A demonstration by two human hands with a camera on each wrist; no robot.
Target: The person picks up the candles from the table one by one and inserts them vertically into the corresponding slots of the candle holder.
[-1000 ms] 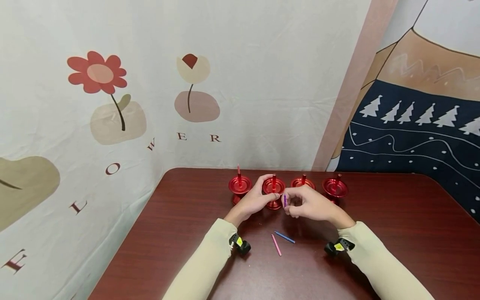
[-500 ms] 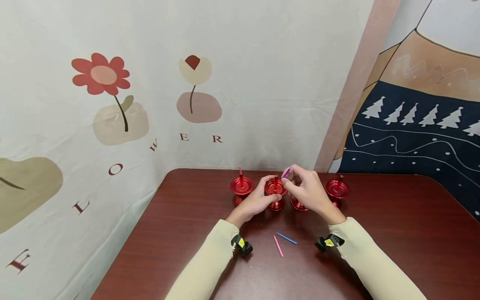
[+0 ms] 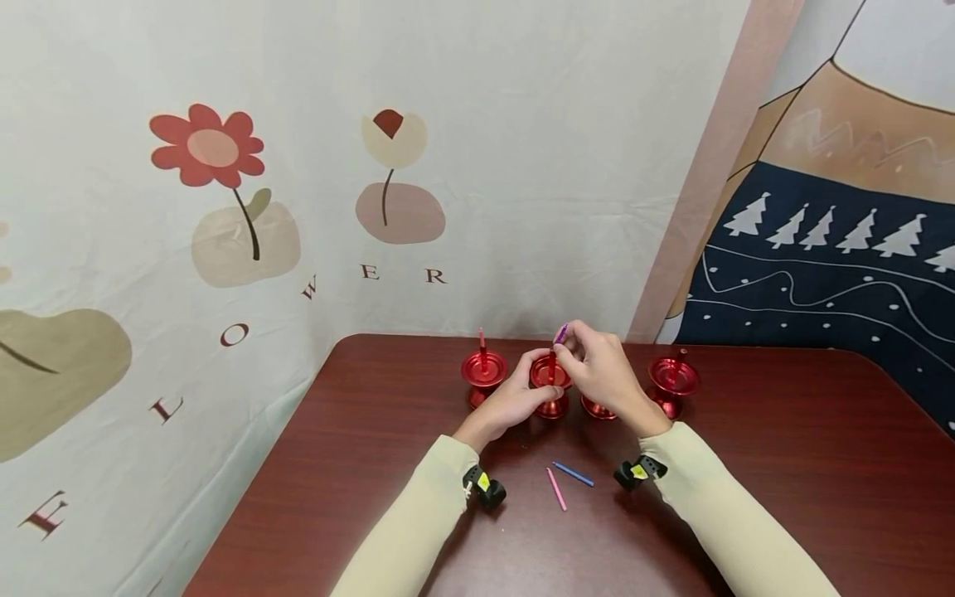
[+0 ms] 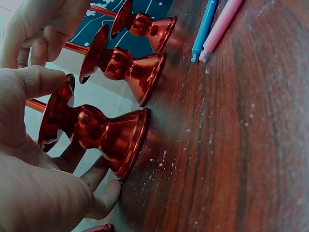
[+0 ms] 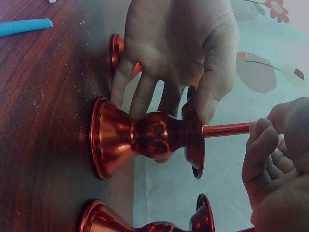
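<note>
My left hand (image 3: 515, 396) grips a shiny red candle holder (image 3: 552, 408). In the right wrist view its thumb presses the dish rim of this candle holder (image 5: 158, 135), and the other fingers reach behind the stem. Directly above, my right hand (image 3: 608, 377) pinches a thin purple candle (image 3: 561, 333) at the top of the holder's upright tube (image 5: 227, 130). That candle's lower end is hidden by the right fingertips. To the left stands another red holder (image 3: 483, 371) with a pink candle (image 3: 482, 337) upright in its tube.
Right of the gripped holder, a third red holder (image 3: 598, 408) is partly covered by my right hand. A further holder (image 3: 674, 378) stands beyond it. A pink candle (image 3: 556, 489) and a blue candle (image 3: 573, 473) lie on the brown table (image 3: 783, 464). Behind hangs a printed cloth (image 3: 537, 166).
My right hand has risen and shifted left, bringing the purple candle from beside the gripped holder to the top of its tube. The left hand keeps its grip on the holder.
</note>
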